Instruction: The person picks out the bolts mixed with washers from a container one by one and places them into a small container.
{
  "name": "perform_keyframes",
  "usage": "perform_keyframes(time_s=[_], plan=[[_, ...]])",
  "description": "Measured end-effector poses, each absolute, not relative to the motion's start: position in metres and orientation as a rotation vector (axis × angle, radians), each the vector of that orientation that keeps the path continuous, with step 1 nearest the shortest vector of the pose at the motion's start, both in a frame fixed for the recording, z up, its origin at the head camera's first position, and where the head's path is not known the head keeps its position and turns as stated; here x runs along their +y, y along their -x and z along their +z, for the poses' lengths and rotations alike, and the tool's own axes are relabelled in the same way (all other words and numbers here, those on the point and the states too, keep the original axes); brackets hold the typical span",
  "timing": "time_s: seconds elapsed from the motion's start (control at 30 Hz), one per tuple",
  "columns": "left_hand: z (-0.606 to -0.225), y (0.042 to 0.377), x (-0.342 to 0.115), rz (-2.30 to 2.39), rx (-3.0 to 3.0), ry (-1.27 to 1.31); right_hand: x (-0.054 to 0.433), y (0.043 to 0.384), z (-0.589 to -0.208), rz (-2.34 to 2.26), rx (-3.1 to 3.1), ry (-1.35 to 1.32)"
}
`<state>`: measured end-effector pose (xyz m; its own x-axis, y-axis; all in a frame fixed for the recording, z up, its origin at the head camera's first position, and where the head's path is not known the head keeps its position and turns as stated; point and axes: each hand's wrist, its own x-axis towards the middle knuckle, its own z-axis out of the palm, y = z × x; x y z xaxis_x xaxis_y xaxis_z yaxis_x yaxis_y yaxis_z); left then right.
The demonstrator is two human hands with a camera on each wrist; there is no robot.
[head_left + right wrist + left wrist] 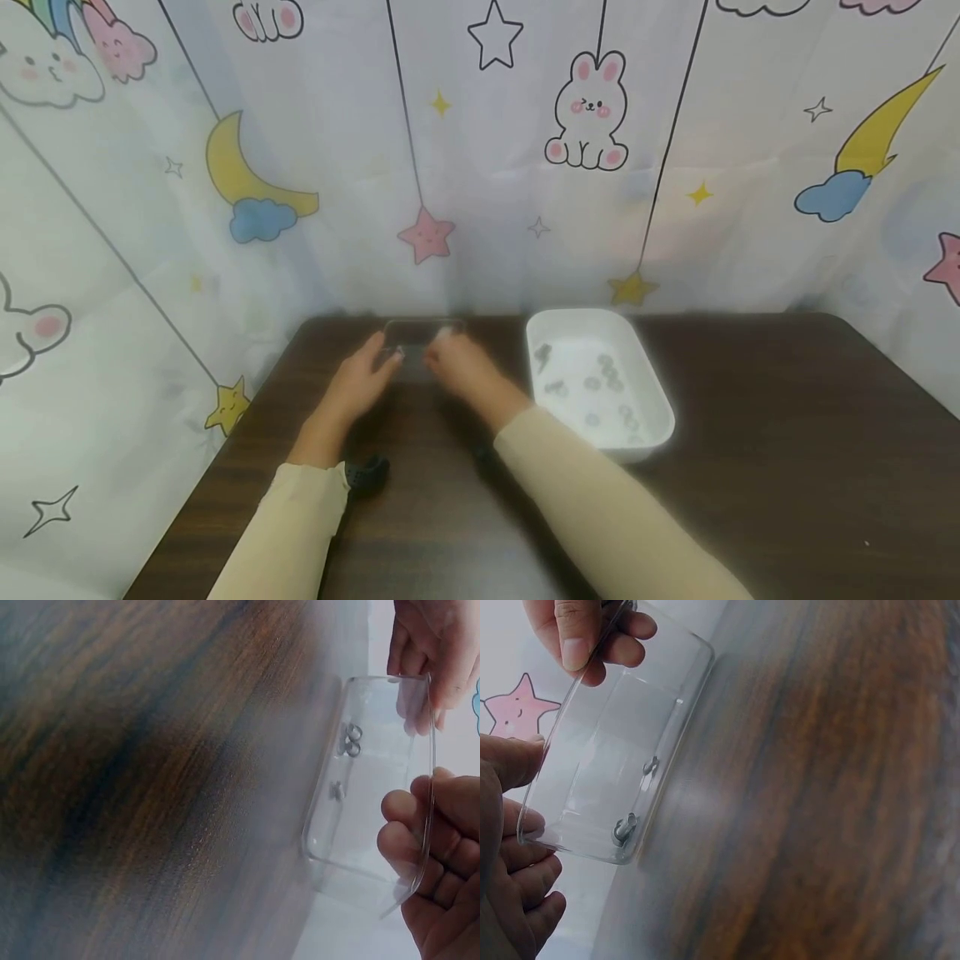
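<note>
A clear plastic box (423, 333) sits near the table's far edge, between the two hands. My left hand (360, 379) pinches its left end, thumb on one side of the rim and fingers on the other. Farther along the rim, my right hand (463, 369) grips the wall between thumb and curled fingers, seen closely in the right wrist view. Inside lie small silver metal pieces: one (625, 829) near the left end, another (651, 765) farther along. From the right wrist, one piece (353, 740) shows two rounded loops, like a wing nut.
To the right of the hands stands a white tray (651, 400) with several small grey pieces (607, 371) scattered in it, blurred. The dark wooden table (780, 467) ends at a patterned curtain (495, 167) behind. A dark band (367, 476) is around the left wrist.
</note>
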<state>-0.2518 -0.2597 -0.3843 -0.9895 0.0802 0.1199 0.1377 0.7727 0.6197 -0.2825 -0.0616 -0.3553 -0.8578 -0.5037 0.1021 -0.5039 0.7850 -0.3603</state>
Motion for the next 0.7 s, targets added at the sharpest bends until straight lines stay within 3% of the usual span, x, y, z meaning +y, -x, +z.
perform_keyframes(time_s=[0.7], plan=[[-0.3842, 0.2541, -0.2603, -0.979, -2.860, 0.192, -0.0592, 0.2882, -0.3534, 0.797, -2.959, -0.826]])
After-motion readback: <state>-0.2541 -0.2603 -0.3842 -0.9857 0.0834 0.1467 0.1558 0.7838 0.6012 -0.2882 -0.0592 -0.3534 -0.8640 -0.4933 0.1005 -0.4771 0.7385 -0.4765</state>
